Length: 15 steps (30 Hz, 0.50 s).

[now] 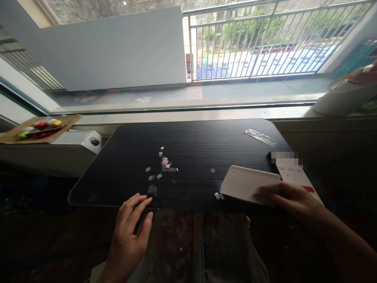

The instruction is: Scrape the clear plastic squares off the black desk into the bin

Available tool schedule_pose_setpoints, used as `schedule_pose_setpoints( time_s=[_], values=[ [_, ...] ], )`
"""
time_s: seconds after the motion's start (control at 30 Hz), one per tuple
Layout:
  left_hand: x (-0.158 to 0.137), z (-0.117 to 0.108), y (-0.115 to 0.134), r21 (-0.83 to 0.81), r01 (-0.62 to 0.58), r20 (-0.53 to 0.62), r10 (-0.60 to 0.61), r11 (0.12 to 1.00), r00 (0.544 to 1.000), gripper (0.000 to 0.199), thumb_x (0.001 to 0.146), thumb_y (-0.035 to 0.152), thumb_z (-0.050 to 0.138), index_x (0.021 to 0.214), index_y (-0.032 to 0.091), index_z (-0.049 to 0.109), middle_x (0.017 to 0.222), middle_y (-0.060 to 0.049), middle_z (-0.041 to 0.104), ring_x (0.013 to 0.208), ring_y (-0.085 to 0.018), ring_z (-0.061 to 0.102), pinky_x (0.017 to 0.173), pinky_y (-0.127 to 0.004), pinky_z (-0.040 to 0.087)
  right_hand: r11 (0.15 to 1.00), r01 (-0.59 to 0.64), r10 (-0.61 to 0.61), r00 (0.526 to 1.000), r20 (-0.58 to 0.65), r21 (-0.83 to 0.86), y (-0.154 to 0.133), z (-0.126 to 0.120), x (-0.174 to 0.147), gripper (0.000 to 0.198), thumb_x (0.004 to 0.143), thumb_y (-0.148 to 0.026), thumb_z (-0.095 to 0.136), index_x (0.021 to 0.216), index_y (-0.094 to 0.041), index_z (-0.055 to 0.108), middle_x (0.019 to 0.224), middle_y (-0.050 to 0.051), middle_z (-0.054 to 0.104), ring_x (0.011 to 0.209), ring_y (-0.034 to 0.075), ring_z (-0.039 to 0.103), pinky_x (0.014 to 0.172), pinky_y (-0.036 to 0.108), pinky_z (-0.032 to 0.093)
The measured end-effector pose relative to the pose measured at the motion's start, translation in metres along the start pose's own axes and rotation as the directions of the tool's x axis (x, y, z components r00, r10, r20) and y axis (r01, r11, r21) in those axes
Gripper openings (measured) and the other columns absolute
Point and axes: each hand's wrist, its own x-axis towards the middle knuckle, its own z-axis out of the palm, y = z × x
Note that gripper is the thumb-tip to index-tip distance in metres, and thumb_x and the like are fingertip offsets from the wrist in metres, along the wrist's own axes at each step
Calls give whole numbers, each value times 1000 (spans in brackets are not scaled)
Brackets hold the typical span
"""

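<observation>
My right hand [294, 200] grips a flat, pale rectangular card [250, 182] with a small hole near one corner, tilted above the table's right side. Two small pale pieces [218, 195] lie just below the card's left corner. At the table's front edge, my left hand [132, 222] is open with its fingers apart and nothing in it. Just beyond its fingertips are clear film pieces [152, 190]. Farther back spreads a loose cluster of several small clear and whitish pieces [165, 161]. A lone clear piece [212, 170] sits left of the card.
The dark wood-grain table [118, 157] stands against a window sill [206, 116]. A phone [291, 173] showing a timer lies at the right, partly behind my right hand. Behind it is a clear plastic wrapper [260, 136]. A cardboard sheet [17, 131] with colourful items rests at the left.
</observation>
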Motion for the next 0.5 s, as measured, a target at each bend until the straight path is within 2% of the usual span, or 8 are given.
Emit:
schedule_pose_setpoints(
  time_s=[0.17,0.5],
  values=[
    [-1,0,-1,-4,-2,9,2,1000,1000,28,96,22,53,123,25,60,121,-7,62,120,-26,59,103,-43,49,996,37,-34,999,36,-86,-4,-5,-8,34,64,-59,84,77,-28,82,82,4,83,82,29,78,76,36,64],
    [1,-1,1,-17,-15,15,15,1000,1000,27,96,22,53,122,24,60,121,-7,61,121,-26,57,104,-41,45,1000,-15,15,999,42,0,-3,-5,-19,33,61,-60,86,73,-30,82,79,4,82,75,29,78,67,35,65]
  ],
)
